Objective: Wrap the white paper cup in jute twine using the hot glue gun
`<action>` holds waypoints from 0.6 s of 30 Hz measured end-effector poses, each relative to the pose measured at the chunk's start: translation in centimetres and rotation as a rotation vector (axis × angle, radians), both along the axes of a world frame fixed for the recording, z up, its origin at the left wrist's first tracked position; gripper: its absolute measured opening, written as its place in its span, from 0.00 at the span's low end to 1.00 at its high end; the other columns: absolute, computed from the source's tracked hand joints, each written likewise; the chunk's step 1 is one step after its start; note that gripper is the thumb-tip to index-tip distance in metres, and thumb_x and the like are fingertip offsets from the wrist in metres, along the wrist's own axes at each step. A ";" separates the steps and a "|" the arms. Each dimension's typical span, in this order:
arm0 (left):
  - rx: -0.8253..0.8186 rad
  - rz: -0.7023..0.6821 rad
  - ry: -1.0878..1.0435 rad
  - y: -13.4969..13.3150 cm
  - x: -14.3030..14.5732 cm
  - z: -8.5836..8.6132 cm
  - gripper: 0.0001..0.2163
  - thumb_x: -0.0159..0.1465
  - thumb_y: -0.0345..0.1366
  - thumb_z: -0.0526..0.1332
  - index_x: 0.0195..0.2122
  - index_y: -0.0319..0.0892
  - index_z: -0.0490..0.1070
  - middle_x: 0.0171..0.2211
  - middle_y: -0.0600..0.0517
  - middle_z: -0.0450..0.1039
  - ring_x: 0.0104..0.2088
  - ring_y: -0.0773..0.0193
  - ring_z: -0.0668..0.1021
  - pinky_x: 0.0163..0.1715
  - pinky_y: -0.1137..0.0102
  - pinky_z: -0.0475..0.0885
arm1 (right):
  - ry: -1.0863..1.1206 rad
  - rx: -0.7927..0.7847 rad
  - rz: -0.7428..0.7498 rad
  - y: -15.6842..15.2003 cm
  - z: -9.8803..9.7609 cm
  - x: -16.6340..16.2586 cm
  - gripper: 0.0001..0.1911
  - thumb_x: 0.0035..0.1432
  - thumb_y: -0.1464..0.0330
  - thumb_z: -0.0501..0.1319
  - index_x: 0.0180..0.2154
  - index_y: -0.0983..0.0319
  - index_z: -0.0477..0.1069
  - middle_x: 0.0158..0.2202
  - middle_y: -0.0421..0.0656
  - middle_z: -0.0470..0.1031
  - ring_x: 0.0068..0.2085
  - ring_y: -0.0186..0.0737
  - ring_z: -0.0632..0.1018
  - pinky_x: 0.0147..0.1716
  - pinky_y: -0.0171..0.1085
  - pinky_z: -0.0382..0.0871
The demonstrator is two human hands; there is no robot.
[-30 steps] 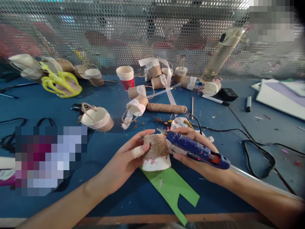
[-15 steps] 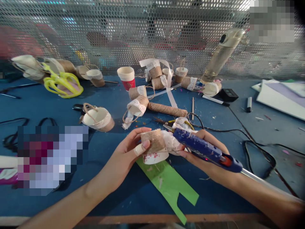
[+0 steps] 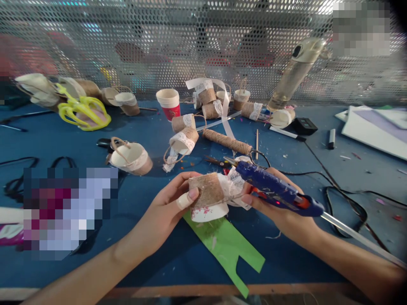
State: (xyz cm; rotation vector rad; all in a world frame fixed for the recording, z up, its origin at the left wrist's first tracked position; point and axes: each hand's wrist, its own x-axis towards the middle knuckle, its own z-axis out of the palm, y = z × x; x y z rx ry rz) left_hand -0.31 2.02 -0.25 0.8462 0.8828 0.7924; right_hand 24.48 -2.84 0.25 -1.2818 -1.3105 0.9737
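My left hand (image 3: 173,203) grips a paper cup (image 3: 208,192) wrapped in brown burlap, its printed white rim turned down toward me. White lace ribbon (image 3: 233,182) runs from the cup's right side toward my other hand. A blue hot glue gun (image 3: 270,186) with a clear glue stick sits in my right hand (image 3: 280,216), the nozzle pointing up and left above the cup, apart from it. The right fingertips also touch the lace. Beneath the cup lies a green strip (image 3: 225,241) with a notched end. Behind the nozzle are dark-bladed scissors (image 3: 218,161), partly hidden.
A twine roll (image 3: 227,141) lies behind my hands. Burlap-and-lace cups with handles stand around, one nearby on the left (image 3: 132,159). Farther back are stacked red-and-white cups (image 3: 168,106), a yellow basket-like piece (image 3: 84,114) and a clear bottle (image 3: 292,76). A black cord (image 3: 333,186) trails right.
The glue gun's nozzle has shifted slightly right and up, farther from the cup. The cup has turned a little, and the twine roll has moved slightly right.
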 end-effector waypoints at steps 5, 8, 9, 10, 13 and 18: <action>0.007 -0.014 -0.026 -0.1 0.0 0.0 0.09 0.64 0.38 0.70 0.46 0.51 0.80 0.42 0.53 0.80 0.40 0.63 0.78 0.37 0.75 0.73 | 0.041 -0.104 0.026 0.2 0.3 0.0 0.09 0.55 0.66 0.74 0.32 0.57 0.75 0.31 0.35 0.78 0.33 0.34 0.80 0.36 0.33 0.77; 0.024 -0.019 -0.040 -0.2 0.1 0.1 0.08 0.64 0.38 0.69 0.45 0.50 0.80 0.42 0.53 0.79 0.40 0.63 0.78 0.36 0.75 0.73 | 0.084 -0.164 0.058 0.3 0.4 -0.1 0.07 0.57 0.65 0.73 0.32 0.58 0.76 0.31 0.36 0.77 0.33 0.34 0.79 0.36 0.32 0.77; 0.033 -0.021 -0.049 -0.3 0.1 0.1 0.08 0.64 0.38 0.70 0.44 0.50 0.80 0.41 0.53 0.79 0.39 0.64 0.78 0.36 0.76 0.73 | 0.095 -0.174 0.068 0.3 0.4 -0.1 0.08 0.57 0.64 0.72 0.31 0.58 0.76 0.31 0.36 0.77 0.33 0.34 0.78 0.36 0.32 0.76; 0.037 -0.023 -0.056 -0.3 0.1 0.2 0.08 0.63 0.38 0.70 0.44 0.50 0.80 0.41 0.53 0.79 0.39 0.64 0.78 0.35 0.76 0.73 | 0.100 -0.180 0.074 0.3 0.4 -0.1 0.08 0.57 0.64 0.72 0.31 0.58 0.76 0.31 0.35 0.76 0.33 0.34 0.78 0.36 0.32 0.76; 0.036 -0.035 -0.055 -0.5 0.1 0.2 0.07 0.64 0.38 0.70 0.43 0.50 0.80 0.41 0.53 0.79 0.39 0.64 0.78 0.36 0.76 0.73 | 0.092 -0.203 0.082 0.3 0.5 -0.2 0.08 0.58 0.63 0.72 0.30 0.58 0.76 0.29 0.35 0.74 0.32 0.33 0.75 0.34 0.31 0.73; 0.044 -0.011 -0.051 -0.6 0.1 0.0 0.08 0.63 0.38 0.71 0.43 0.49 0.80 0.38 0.53 0.79 0.37 0.63 0.78 0.35 0.75 0.74 | 0.102 -0.260 0.098 0.3 0.5 -0.4 0.09 0.58 0.62 0.70 0.30 0.58 0.75 0.28 0.36 0.73 0.30 0.33 0.72 0.32 0.33 0.70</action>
